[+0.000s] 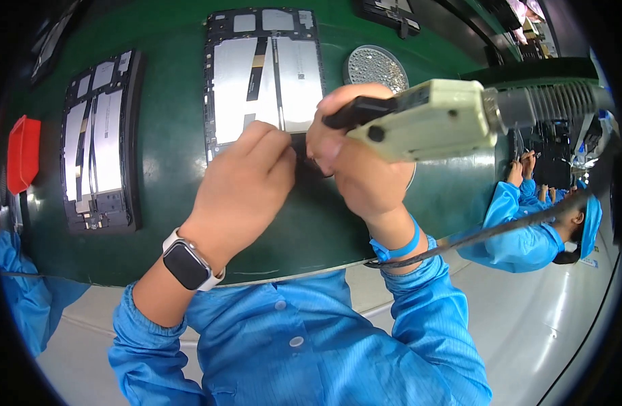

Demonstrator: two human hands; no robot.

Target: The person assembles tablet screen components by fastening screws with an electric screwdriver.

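An opened tablet (301, 88) lies before me, its silvery battery cells and dark ribbon cables showing. My left hand (246, 179) rests over its near end with fingers curled together; whatever they hold, if anything, is hidden beneath them. An electric screwdriver (429, 125), pale green with a black lever, is gripped in my right hand (361, 166). It lies nearly level, its ribbed cable end toward the right. The screwdriver's tip is hidden behind my right hand, close to the tablet's near right corner.
Left of the tablet lies a second opened tablet (110, 145), with a red tray (24, 154) beyond it. A round dish of small metal pieces (376, 68) stands at the back right. A dark cable (494, 233) crosses my right forearm. Another person (527, 233) works at the far right.
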